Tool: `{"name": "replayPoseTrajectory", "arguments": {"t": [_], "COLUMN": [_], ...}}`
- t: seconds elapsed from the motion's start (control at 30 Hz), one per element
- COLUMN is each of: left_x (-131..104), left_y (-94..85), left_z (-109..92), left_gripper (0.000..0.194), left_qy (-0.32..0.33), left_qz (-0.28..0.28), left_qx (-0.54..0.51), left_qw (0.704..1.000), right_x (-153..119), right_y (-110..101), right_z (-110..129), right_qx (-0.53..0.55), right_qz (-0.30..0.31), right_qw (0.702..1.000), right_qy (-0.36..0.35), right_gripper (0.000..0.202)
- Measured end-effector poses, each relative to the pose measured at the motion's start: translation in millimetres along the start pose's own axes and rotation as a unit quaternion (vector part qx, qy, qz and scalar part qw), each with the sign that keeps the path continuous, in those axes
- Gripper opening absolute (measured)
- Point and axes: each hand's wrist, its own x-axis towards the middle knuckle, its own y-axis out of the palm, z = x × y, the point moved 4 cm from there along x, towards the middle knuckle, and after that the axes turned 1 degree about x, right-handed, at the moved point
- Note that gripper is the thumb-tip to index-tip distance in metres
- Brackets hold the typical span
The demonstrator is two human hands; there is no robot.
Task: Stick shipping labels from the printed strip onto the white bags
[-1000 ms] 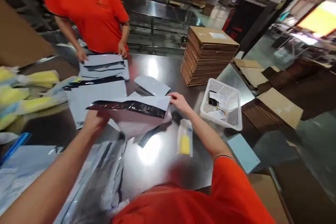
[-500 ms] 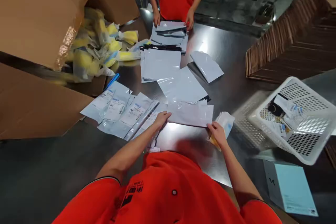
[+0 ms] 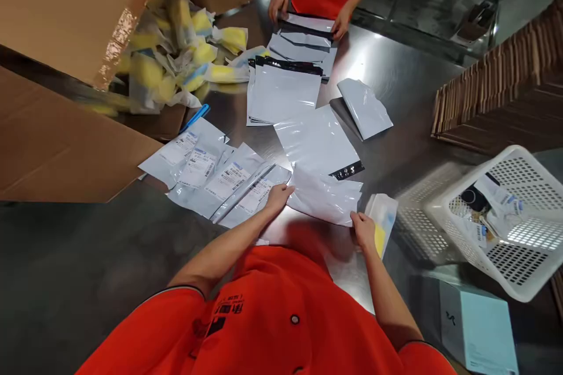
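A white plastic mailer (image 3: pixel 323 196) is stretched between my two hands at the near edge of the metal table. My left hand (image 3: pixel 278 198) pinches its left end, beside several labelled mailers (image 3: pixel 200 167) that overlap. The right end is pinched by my right hand (image 3: pixel 364 228), which is next to a wrapped yellow item (image 3: pixel 382 220). Just beyond lies a flat blank mailer (image 3: pixel 314 140) with a black strip at its near right corner. A folded white mailer (image 3: pixel 365 108) rests to the right of it.
Across the metal table (image 3: pixel 396 88), a person in red handles stacked mailers (image 3: pixel 303 41). An open carton (image 3: pixel 65 129) with wrapped yellow items (image 3: pixel 176 58) is at the left. To the right are stacked cardboard (image 3: pixel 497 82), a white basket (image 3: pixel 514 217) and a pale blue box (image 3: pixel 479 322).
The view has shifted, so the scene sits differently. The mailer in my hands is now more rumpled, its top edge lifted. The other person's hands have moved on their stack.
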Motion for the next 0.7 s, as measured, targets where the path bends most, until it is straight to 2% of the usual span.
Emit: {"name": "replayPoseTrajectory", "arguments": {"t": [0.07, 0.1, 0.13, 0.2, 0.23, 0.27, 0.33, 0.4, 0.47, 0.6, 0.7], "left_x": [-0.7, -1.5, -2.4, -4.3, -5.0, -5.5, -6.0, -6.0, -5.7, -0.2, 9.9], "left_y": [1.8, 2.5, 2.9, 3.2, 3.0, 2.8, 2.5, 3.4, 5.2, 9.1, 11.0], "left_z": [-2.1, -2.8, -3.2, -3.2, -3.1, -3.2, -4.7, -8.6, -14.1, -21.2, -19.7], "left_gripper": [0.041, 0.040, 0.039, 0.037, 0.037, 0.037, 0.037, 0.037, 0.036, 0.030, 0.031], "left_qy": [0.009, 0.014, 0.019, 0.028, 0.031, 0.033, 0.034, 0.035, 0.041, 0.053, 0.030], "left_qz": [-0.004, -0.005, -0.005, -0.006, -0.007, -0.009, -0.014, -0.017, -0.017, -0.011, -0.019], "left_qx": [0.016, 0.023, 0.028, 0.035, 0.038, 0.041, 0.048, 0.053, 0.056, 0.050, 0.054], "left_qw": [1.000, 1.000, 0.999, 0.999, 0.999, 0.999, 0.998, 0.998, 0.997, 0.997, 0.998], "right_x": [-6.1, -9.8, -14.0, -23.4, -27.5, -29.7, -26.2, -13.5, 1.4, 18.1, 31.1], "right_y": [-5.0, -8.4, -11.4, -9.7, -2.1, 10.2, 41.3, 66.6, 78.2, 74.6, 72.3], "right_z": [4.4, 12.0, 23.4, 53.7, 69.2, 81.9, 94.1, 92.5, 87.6, 96.3, 109.5], "right_qx": [-0.022, -0.038, -0.056, -0.101, -0.129, -0.162, -0.234, -0.304, -0.350, -0.381, -0.386], "right_qz": [-0.018, -0.045, -0.083, -0.148, -0.151, -0.125, -0.036, 0.020, 0.033, 0.051, 0.062], "right_qw": [1.000, 0.998, 0.993, 0.965, 0.941, 0.916, 0.873, 0.850, 0.845, 0.830, 0.821], "right_qy": [0.004, -0.016, -0.055, -0.190, -0.273, -0.346, -0.427, -0.430, -0.402, -0.405, -0.416], "right_gripper": [0.038, 0.034, 0.032, 0.034, 0.034, 0.035, 0.037, 0.043, 0.050, 0.053, 0.055]}}
